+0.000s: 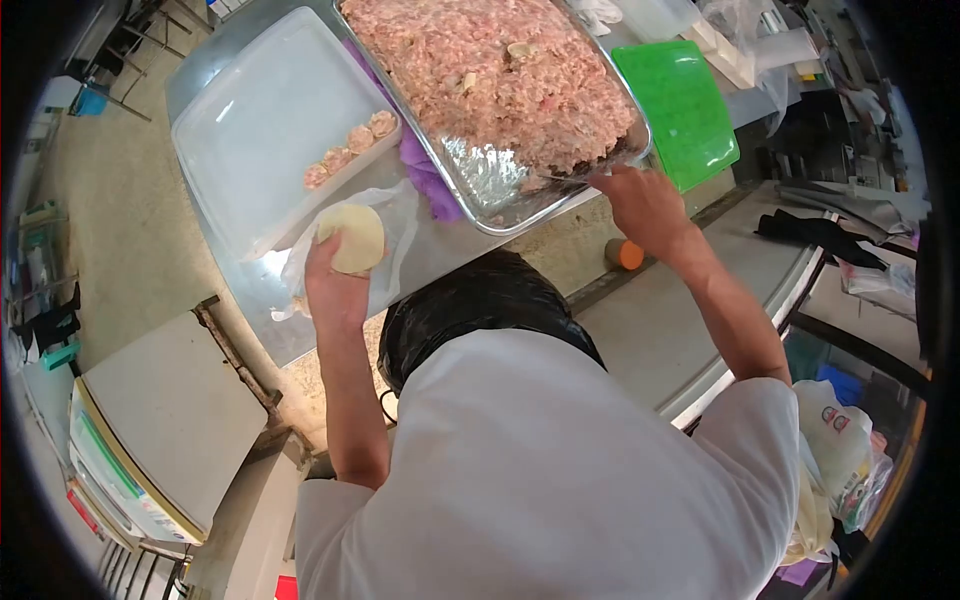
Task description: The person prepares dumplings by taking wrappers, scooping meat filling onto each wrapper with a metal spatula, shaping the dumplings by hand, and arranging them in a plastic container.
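Where the left hand (340, 275) sits: between nine and ten o'clock, grip half-curled under one pale dough round (358, 240).
Right hand (648, 208): two o'clock, grip pinched around one thin tool (570, 179).
Meat tray (488, 227): one, at twelve, piled with minced meat (500, 85).
Dumplings (337, 159): four visible, inside one white tub (280, 110) toward eleven.
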### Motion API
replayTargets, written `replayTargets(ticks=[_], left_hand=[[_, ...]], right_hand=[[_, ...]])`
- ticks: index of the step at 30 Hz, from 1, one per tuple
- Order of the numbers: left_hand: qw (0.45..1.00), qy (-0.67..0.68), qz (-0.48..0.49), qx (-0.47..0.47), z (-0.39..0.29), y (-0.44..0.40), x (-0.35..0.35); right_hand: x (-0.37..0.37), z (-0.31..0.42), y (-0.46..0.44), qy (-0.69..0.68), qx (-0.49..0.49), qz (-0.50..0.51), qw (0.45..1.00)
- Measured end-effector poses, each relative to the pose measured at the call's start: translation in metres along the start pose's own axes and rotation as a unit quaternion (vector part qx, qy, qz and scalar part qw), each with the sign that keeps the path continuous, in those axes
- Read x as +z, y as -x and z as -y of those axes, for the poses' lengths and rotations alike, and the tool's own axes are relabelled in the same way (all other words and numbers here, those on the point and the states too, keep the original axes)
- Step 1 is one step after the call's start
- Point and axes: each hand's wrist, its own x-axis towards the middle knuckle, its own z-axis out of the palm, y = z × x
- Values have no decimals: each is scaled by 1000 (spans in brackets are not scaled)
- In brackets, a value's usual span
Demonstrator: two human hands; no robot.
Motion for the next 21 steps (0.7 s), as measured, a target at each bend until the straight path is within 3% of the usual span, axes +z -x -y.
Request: replayTargets(ticks=[2,5,8,11,14,21], left_hand=[[996,-71,42,-16,2,0,5],[999,5,45,-24,11,0,0],[999,-11,-2,-46,14,4,7],[997,-33,65,2,17,8,13],[999,27,44,-18,25,5,2],[999,6,-14,44,31,17,21]], right_hand=[[-8,-1,-5,-24,-8,-18,1000],[-13,-9,-20,22,38,32,999],[12,-14,-30,8,-31,10,999],[12,2,-36,-55,-90,8,994],[16,19,-45,-88,-138,24,986],[20,22,-35,-224,-174,-8,959]])
